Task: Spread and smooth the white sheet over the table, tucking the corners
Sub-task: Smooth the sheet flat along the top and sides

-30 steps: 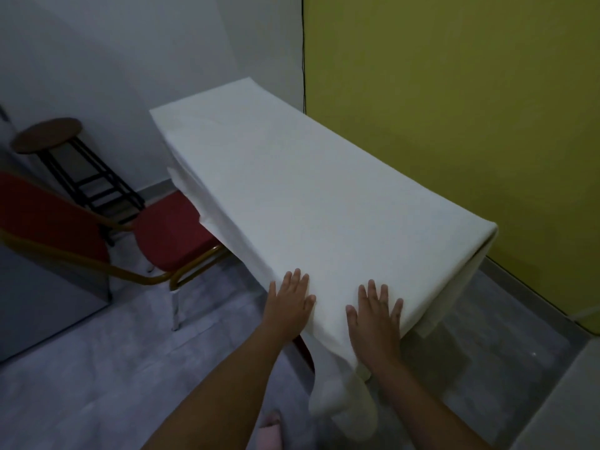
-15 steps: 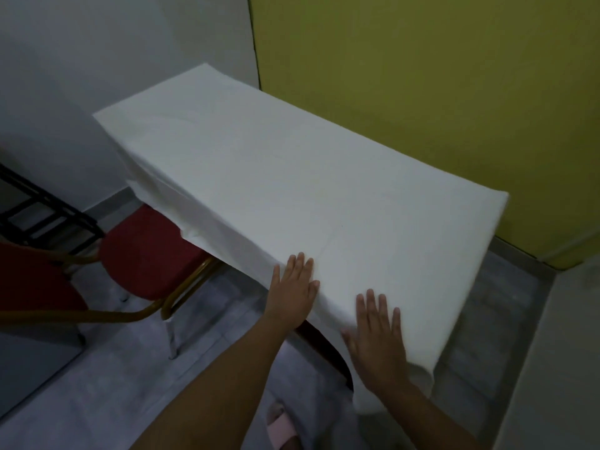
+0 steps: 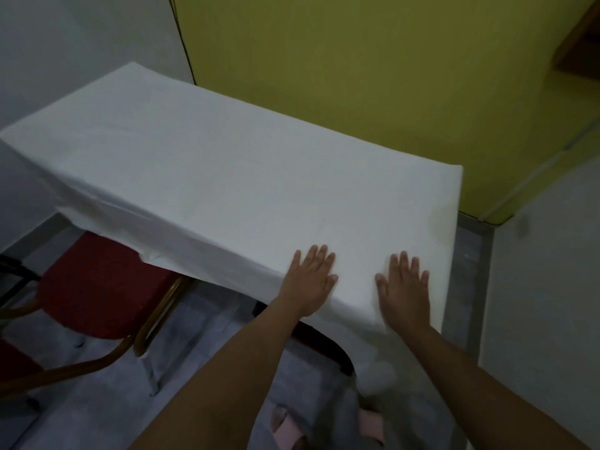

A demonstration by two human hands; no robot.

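Note:
A white sheet (image 3: 227, 177) covers the whole top of a long table and hangs over its edges. The table's dark rounded rim (image 3: 328, 345) shows under the sheet at the near end. My left hand (image 3: 310, 280) lies flat on the sheet near the near edge, fingers apart. My right hand (image 3: 404, 287) lies flat beside it to the right, also spread, pressing the cloth close to the near right corner. The cloth hangs loose below the near corner (image 3: 376, 362). Neither hand grips anything.
A red-seated chair with a gold metal frame (image 3: 100, 287) stands left of the table, partly under the hanging cloth. A yellow-green wall (image 3: 373, 76) runs along the table's far side. Grey floor lies below; pink slippers (image 3: 289, 430) show near the bottom.
The view has swung left and closer to the table. Both hands have stayed flat on the sheet near the near edge, the right one now a little higher and nearer the corner.

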